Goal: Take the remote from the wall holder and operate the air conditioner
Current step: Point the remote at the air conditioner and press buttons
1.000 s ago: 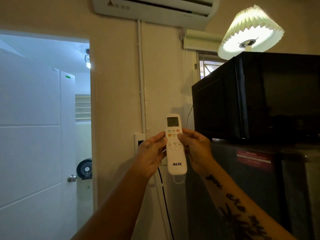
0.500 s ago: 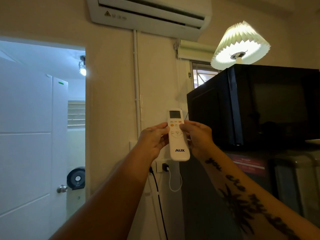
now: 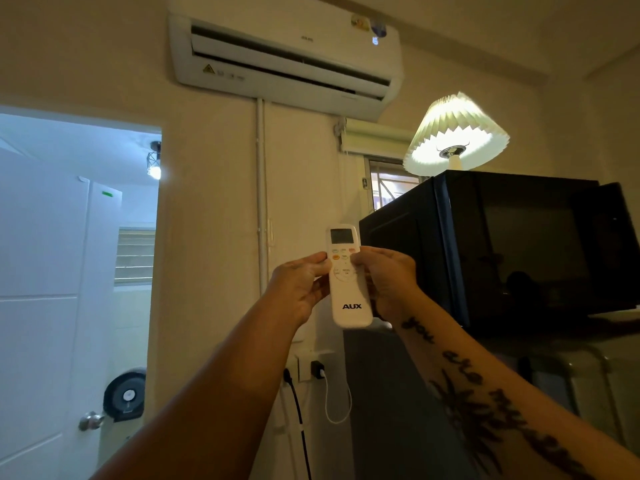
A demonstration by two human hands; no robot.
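A white AUX remote [image 3: 349, 299] stands upright in front of me, its small screen at the top. My left hand [image 3: 299, 289] grips its left edge and my right hand [image 3: 389, 280] grips its right edge, the right thumb resting on the upper buttons. The white air conditioner [image 3: 287, 60] hangs high on the wall above, with its front flap partly open. The wall holder is hidden behind my hands.
A black microwave [image 3: 502, 247] stands at the right with a lit pleated lamp [image 3: 455, 135] on top. A wall socket [image 3: 308, 368] with plugged cables sits below the remote. An open white door [image 3: 45, 306] at the left leads into a bright bathroom.
The view has tilted upward, so the whole air conditioner now shows. Both hands still hold the remote, raised slightly; the right thumb has moved onto the upper buttons.
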